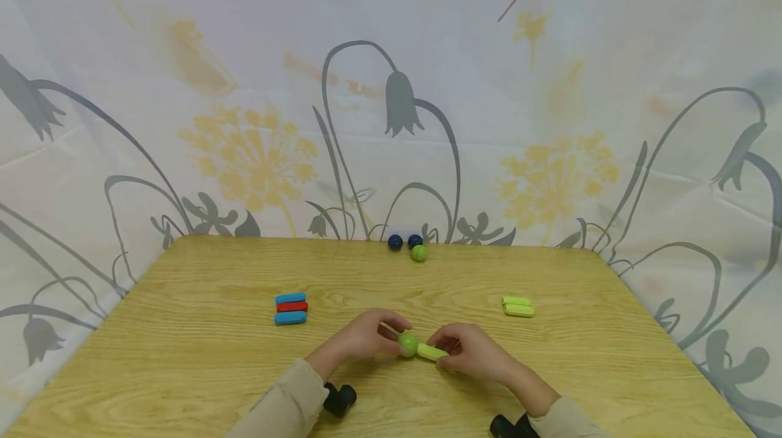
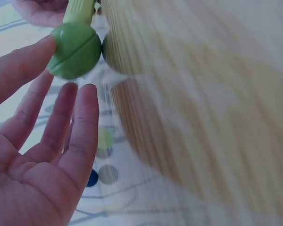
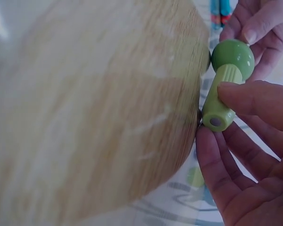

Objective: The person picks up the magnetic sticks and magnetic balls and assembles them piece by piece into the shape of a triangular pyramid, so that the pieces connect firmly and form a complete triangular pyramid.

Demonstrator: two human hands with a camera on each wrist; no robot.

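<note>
A wood-grain surface (image 1: 421, 404) stretches out from the wearer, and nearest on it are two pale sleeves (image 1: 281, 400) with black wrist-worn devices (image 1: 339, 399), just behind the grips. The left grip (image 1: 369, 336) pinches a green ball (image 1: 407, 344) between thumb and finger, its other fingers spread loosely behind. The right grip (image 1: 473, 351) holds a light green stick (image 1: 430, 352), thumb on top and fingers curled beneath. Ball and stick meet end-on between the two grips, low against the surface; a grey disc (image 3: 215, 121) is set in the stick's end on the right grip's side.

Farther out, to the left of the left grip, a blue stick (image 1: 290, 318), a red stick (image 1: 292, 307) and another blue stick (image 1: 290, 299) lie side by side. Out to the right of the right grip, two more light green sticks (image 1: 519, 311) lie together. Straight beyond both grips, at the far edge, sit a second green ball (image 1: 418, 253) and two dark blue balls (image 1: 395, 242), before a flower-printed cloth (image 1: 275, 17).

The likeliest trouble is at the join: the left grip has only a light hold on a smooth, round thing, so a sideways push from the stick could make the ball roll or twist out. If the right grip tilts the stick, the contact could break. A knock could also send the loose far balls over the edge.
</note>
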